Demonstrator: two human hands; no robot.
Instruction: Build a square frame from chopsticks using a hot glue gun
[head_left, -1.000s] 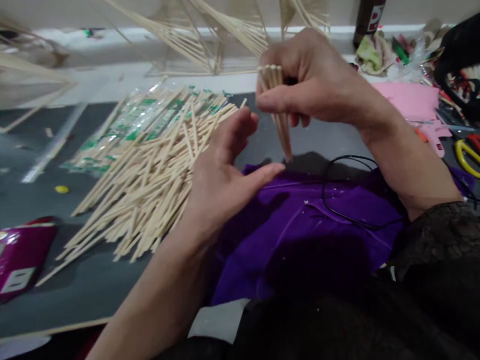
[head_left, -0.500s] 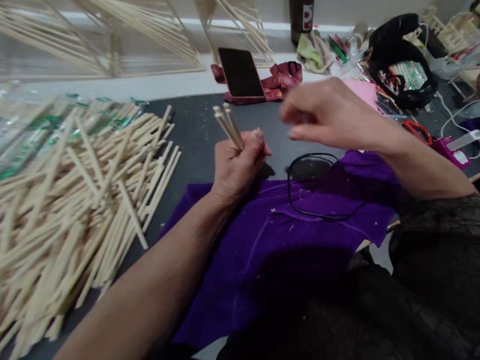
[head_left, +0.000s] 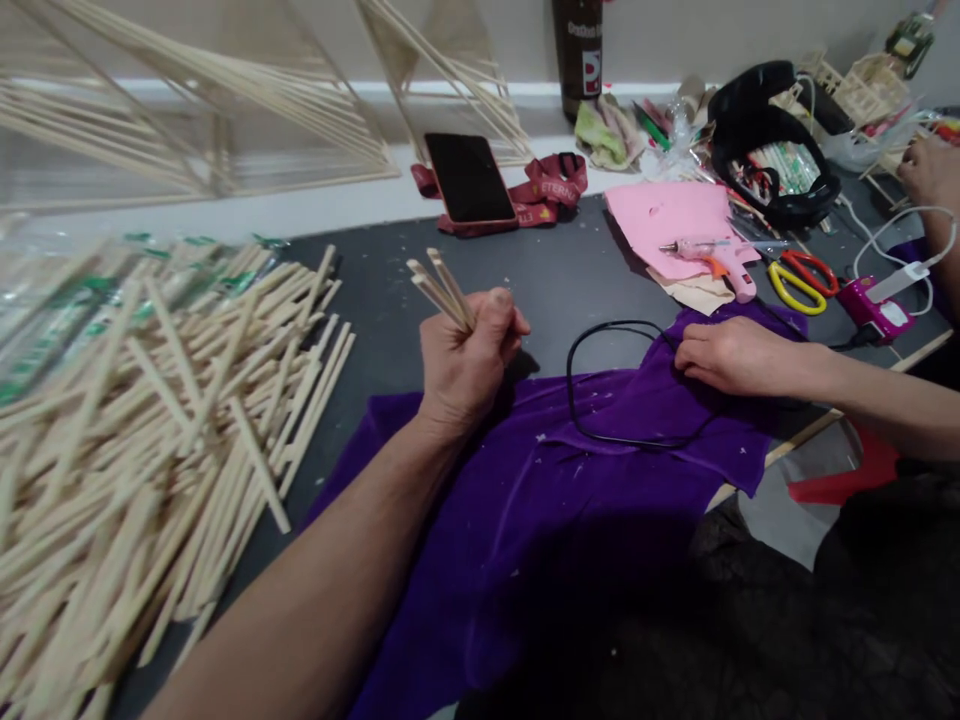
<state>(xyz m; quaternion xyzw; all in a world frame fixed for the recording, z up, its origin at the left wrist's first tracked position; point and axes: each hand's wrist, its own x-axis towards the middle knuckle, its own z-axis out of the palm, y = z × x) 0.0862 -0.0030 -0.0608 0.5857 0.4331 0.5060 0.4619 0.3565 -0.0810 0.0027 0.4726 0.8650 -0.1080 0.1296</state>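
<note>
Wooden chopsticks (head_left: 441,290): one bunch, slim, pale, straight; three or four tips are showing, the rest are hiding inside the left hand (head_left: 469,355), which is clenching them above the table (head_left: 562,285), by the purple cloth's far edge.
Right hand (head_left: 724,355): one; fingers are curling together at the purple cloth (head_left: 540,480), soft, creased, lint-flecked. From where I am standing, I cannot tell whether they are pinching anything.
Cable (head_left: 571,385): one, thin, black, looping over the cloth.
Loose chopsticks (head_left: 172,430): crossing in a heap, too many for counting, covering the table's left side; some are running out of sight.
Plastic wrappers (head_left: 82,290): clear, green-printed, lying behind the heap towards the far edge; blurring.
Phone (head_left: 469,180): one, flat, dark-screened, lying on a red woven lanyard (head_left: 547,190) at the far edge.
Glue gun (head_left: 739,275): one, pink plastic, resting towards the far right corner.
Another person's hand (head_left: 930,175): one, showing at the right, partly cut off.
</note>
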